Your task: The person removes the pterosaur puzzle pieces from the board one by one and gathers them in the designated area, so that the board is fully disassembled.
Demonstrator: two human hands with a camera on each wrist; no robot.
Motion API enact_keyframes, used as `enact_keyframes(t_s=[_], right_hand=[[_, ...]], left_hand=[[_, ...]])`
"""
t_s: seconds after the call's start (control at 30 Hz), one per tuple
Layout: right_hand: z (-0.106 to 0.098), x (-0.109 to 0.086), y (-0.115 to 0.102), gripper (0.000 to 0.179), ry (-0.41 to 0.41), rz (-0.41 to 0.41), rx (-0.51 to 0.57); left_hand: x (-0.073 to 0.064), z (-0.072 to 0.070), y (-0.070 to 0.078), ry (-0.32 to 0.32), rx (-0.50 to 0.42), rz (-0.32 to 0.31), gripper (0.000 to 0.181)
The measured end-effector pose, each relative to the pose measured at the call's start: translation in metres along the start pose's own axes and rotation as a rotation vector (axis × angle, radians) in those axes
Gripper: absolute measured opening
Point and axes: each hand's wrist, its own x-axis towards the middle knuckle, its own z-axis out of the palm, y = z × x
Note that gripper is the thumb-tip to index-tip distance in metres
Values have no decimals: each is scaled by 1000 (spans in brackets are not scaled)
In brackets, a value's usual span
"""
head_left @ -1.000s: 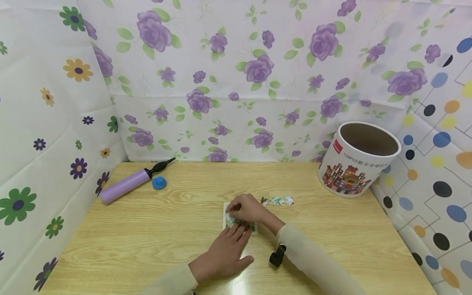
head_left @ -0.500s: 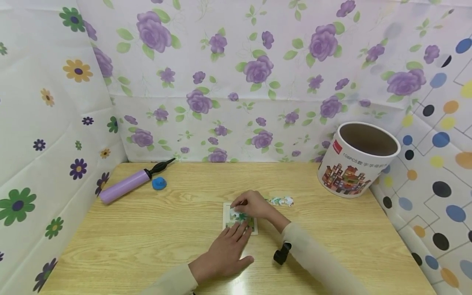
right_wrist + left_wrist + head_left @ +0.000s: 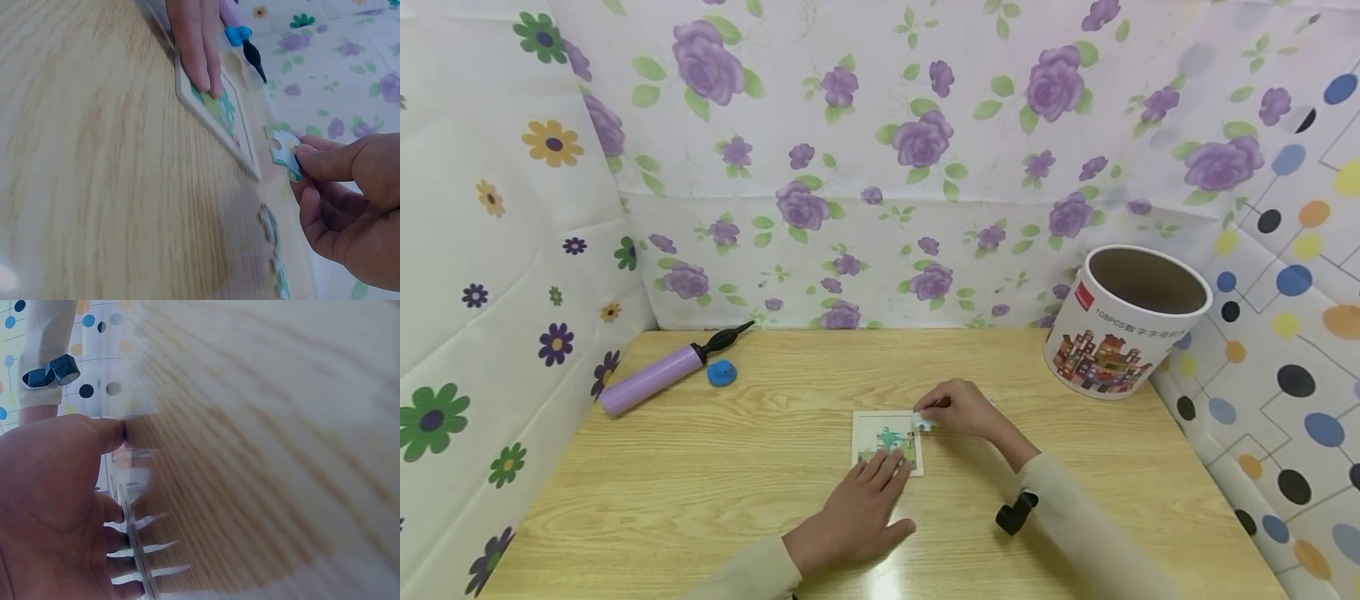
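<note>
In the head view, a small pale puzzle board (image 3: 867, 419) lies mid-table, with joined green and teal puzzle pieces (image 3: 891, 437) in its lower part and bare backing above. My left hand (image 3: 859, 518) lies palm down, its straight fingertips resting on the board's near side. Just off the right edge of the board, my right hand (image 3: 962, 408) pinches a white-and-green puzzle piece (image 3: 285, 152) between thumb and fingers. The right wrist view shows that piece raised above the table. Below it are loose puzzle pieces (image 3: 269, 225), mostly hidden behind the right hand in the head view.
A lilac hand pump (image 3: 651, 381) with a black nozzle lies at the back left, beside a small blue toy duck (image 3: 722, 373). A large white printed bucket (image 3: 1123, 325) stands at the back right. Patterned cloth walls (image 3: 850, 167) enclose the table (image 3: 737, 467).
My right hand has moved right from over the board to beyond its edge, carrying the puzzle piece. The board's upper part now shows bare. The left hand has stayed put.
</note>
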Motion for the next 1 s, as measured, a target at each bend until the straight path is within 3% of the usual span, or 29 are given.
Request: enact_keyframes(t_s=[0.2,0.47,1.0], right_hand=[[-9,-12,12,13,14,36,9],[-5,-20,23,15,3,80,20],[4,-17,24,12,23,99,-97]], left_hand=[[-1,2,-2,9,-20,9,77],[-1,1,-2,2,-15,4,78],[-1,-2,1,1,-3,7,77]])
